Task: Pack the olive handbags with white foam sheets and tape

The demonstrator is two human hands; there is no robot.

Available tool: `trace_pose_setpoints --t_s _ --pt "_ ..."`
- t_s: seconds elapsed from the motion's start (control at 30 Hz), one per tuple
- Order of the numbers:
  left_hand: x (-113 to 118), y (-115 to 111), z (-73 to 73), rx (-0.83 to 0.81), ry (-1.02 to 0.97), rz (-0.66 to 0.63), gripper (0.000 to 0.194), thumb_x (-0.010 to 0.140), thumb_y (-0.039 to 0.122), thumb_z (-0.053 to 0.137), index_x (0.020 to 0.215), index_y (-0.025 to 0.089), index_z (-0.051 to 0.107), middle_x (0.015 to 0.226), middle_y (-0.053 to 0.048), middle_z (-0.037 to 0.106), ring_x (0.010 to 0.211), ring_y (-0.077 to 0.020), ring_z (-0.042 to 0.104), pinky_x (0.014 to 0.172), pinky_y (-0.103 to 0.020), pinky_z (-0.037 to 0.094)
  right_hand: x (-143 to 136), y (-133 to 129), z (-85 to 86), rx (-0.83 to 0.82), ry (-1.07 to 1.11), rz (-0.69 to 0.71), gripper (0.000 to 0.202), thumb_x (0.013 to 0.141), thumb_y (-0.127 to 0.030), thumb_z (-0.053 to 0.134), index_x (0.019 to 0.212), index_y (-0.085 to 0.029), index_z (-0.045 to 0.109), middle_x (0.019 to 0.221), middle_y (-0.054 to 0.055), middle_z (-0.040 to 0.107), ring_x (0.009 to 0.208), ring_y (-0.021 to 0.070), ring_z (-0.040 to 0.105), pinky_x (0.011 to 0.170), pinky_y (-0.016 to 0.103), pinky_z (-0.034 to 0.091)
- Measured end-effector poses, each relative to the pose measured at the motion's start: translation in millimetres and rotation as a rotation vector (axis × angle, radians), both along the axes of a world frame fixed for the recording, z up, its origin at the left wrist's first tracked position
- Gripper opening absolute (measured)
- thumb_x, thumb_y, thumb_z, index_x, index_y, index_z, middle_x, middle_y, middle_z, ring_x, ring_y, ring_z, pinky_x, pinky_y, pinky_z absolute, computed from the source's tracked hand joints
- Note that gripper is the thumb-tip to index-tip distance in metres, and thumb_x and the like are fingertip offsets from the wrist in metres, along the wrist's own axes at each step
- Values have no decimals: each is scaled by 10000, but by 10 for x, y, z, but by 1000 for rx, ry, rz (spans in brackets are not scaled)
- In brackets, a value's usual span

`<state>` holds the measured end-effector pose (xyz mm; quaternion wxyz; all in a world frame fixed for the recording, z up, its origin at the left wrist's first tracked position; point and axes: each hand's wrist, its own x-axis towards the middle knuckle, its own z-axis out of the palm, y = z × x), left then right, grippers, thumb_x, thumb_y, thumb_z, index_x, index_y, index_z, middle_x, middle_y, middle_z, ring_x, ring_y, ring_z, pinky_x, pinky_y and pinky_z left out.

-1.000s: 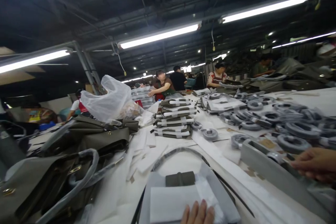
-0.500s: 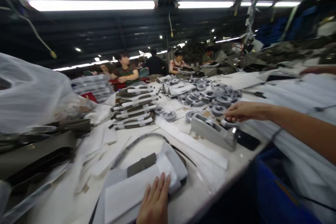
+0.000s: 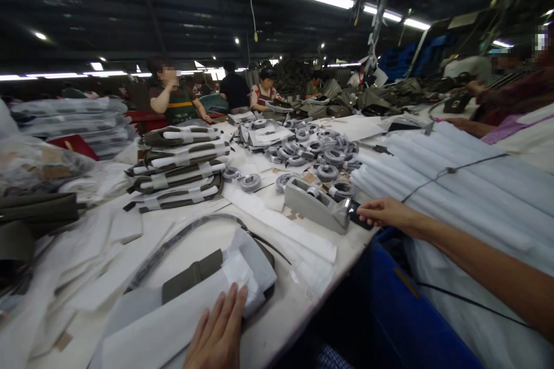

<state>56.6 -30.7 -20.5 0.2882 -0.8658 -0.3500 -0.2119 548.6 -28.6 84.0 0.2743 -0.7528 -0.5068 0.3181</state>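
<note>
My left hand [image 3: 219, 328] lies flat, fingers stretched out, on white wrapping sheet [image 3: 160, 323] folded over an olive-grey bag [image 3: 193, 277]. The bag's wrapped strap [image 3: 182, 233] arches over the table behind it. My right hand [image 3: 385, 213] is closed in a pinch just right of the cutting end of a grey tape dispenser [image 3: 314, 204]. Whatever is between those fingertips is too small to make out. A black flat object [image 3: 357, 216] shows beside the fingertips, partly hidden by them; whether they touch it I cannot tell.
Stacked wrapped olive bags [image 3: 182, 170] and coiled grey straps [image 3: 320, 150] lie behind. White foam sheets [image 3: 441, 184] are piled at right, above a blue bin [image 3: 415, 305] by the table edge. Co-workers sit across, including one person [image 3: 177, 98] facing the table.
The view has turned right, so the table's things sit further left. My right hand has moved from above the dispenser to past its cutting end. My left hand stays on the wrapping.
</note>
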Motion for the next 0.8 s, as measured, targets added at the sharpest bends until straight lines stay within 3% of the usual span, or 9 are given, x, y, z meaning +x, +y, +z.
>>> trace_pose_setpoints --t_s 0.13,0.23,0.3,0.37,0.47,0.6,0.8 --pt "19 -20 37 -7 6 -5 716 860 -23 356 1538 194 277 1411 -17 576 1211 -165 600 1203 -320 233 19 -39 -189 135 -202 24 372 852 -509 534 877 -188 721 837 77 756 705 207 680 676 317 550" --pt "47 -47 38 -26 -20 2 697 878 -27 350 1539 179 273 1428 -36 560 1218 -184 596 1238 -354 128 43 -181 -145 256 -417 68 300 893 -412 518 951 -207 729 975 80 761 863 245 695 809 360 541" --pt "69 -74 33 -57 -40 29 665 894 -24 349 1529 168 298 1454 -48 532 1232 -198 586 1236 -374 143 -5 -299 -39 389 -666 238 286 939 -320 473 1009 -215 730 1037 76 753 915 238 694 806 335 534" --pt "91 -110 35 -81 -48 60 620 913 -12 344 1506 170 353 1479 -48 501 1249 -211 575 1198 -396 252 -147 -377 102 512 -861 480 306 966 -219 425 1045 -221 720 1025 62 751 898 212 697 775 299 527" --pt "132 -176 66 -101 -50 115 550 946 17 329 1463 179 428 1498 -36 471 1265 -218 566 1077 -407 425 -550 -340 315 647 -939 777 285 982 -160 423 1039 -220 696 990 47 742 863 188 684 785 285 498" --pt "201 -238 148 -137 -105 153 484 986 64 324 1424 197 484 1462 -25 514 1250 -212 584 1026 -406 498 -1283 -16 491 731 -859 1046 185 996 -231 488 989 -204 671 871 51 712 762 169 643 719 291 432" --pt "331 -253 148 -201 -315 165 453 975 78 381 1364 232 555 1387 -22 600 1218 -208 608 1022 -391 513 -2316 723 454 654 -756 1380 248 978 -362 531 823 -203 640 749 23 672 690 153 608 585 294 322"
